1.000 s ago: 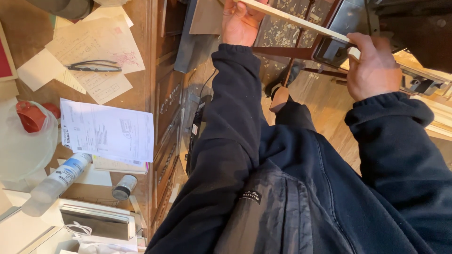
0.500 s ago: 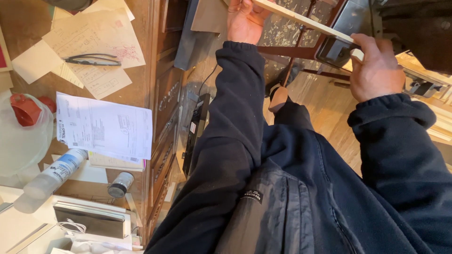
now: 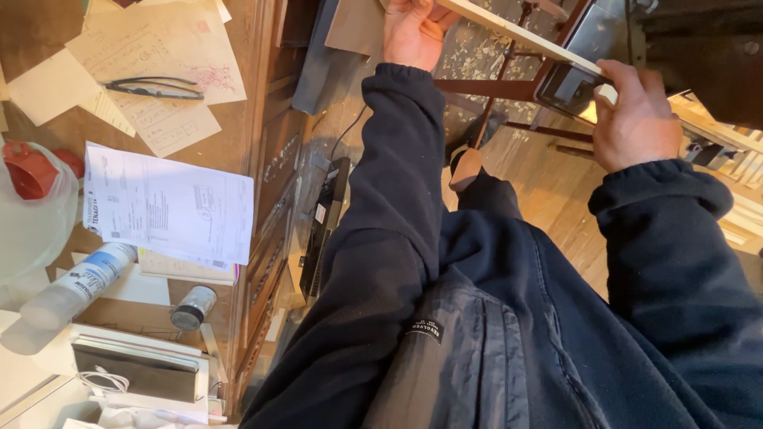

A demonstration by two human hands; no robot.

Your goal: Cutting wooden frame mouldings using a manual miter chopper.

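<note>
A brown wooden desk [image 3: 262, 95] strewn with white printed papers [image 3: 167, 206] fills the left. Above a shavings-littered wood floor, the left hand [image 3: 413, 32] grips a long pale wooden strip [image 3: 517, 32]; the right hand [image 3: 636, 119] curls around its farther stretch.

Dark navy fleece sleeves, ribbed cuffs, grey vest, small black label
</note>
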